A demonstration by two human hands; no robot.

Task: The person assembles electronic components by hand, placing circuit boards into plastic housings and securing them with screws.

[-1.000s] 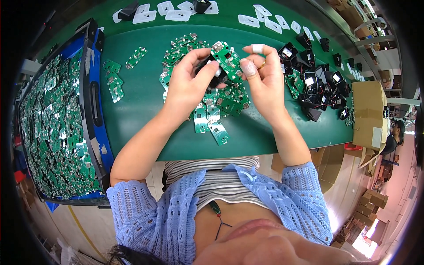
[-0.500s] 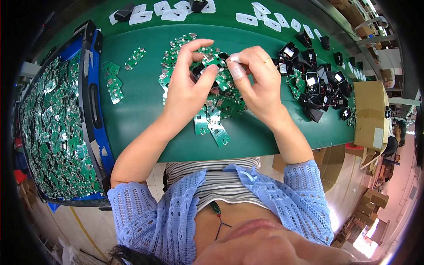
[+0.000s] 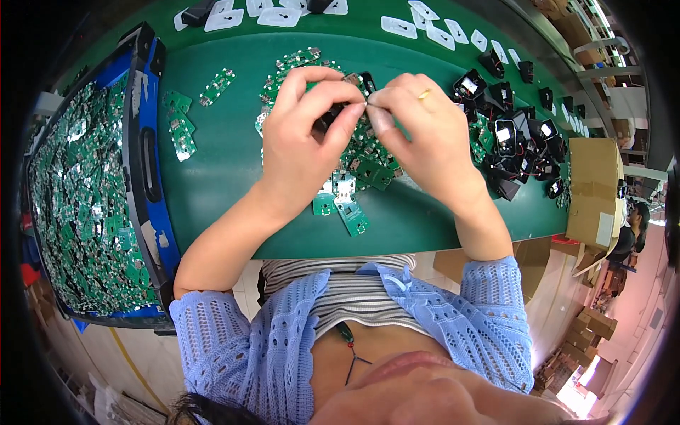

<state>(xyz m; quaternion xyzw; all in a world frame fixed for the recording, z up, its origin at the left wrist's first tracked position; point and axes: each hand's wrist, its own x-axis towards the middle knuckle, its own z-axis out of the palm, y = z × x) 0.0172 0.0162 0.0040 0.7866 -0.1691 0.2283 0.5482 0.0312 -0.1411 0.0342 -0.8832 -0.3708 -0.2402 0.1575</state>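
Note:
My left hand [image 3: 301, 138] is closed around a black plastic housing [image 3: 367, 82], mostly hidden behind the fingers. Its thumb and index finger reach toward the right fingertips. My right hand [image 3: 428, 134], with a ring and pale coverings on the fingertips, pinches at the same spot; whatever lies in that pinch is too small to make out. Both hands hover over a heap of green circuit boards [image 3: 372, 172], which they partly cover. A few loose boards [image 3: 352, 218] lie at the heap's near side.
At the left stands a blue-and-black crate [image 3: 150, 163] full of circuit boards. Several boards [image 3: 181, 134] lie beside it. Black housings with wires [image 3: 520, 145] are piled at the right, near a cardboard box [image 3: 593, 188]. White plastic plates [image 3: 278, 17] line the far side.
My left index finger and thumb have closed in toward the right fingertips. The right hand has shifted slightly right and nearer. A green board seen between the hands no longer shows there.

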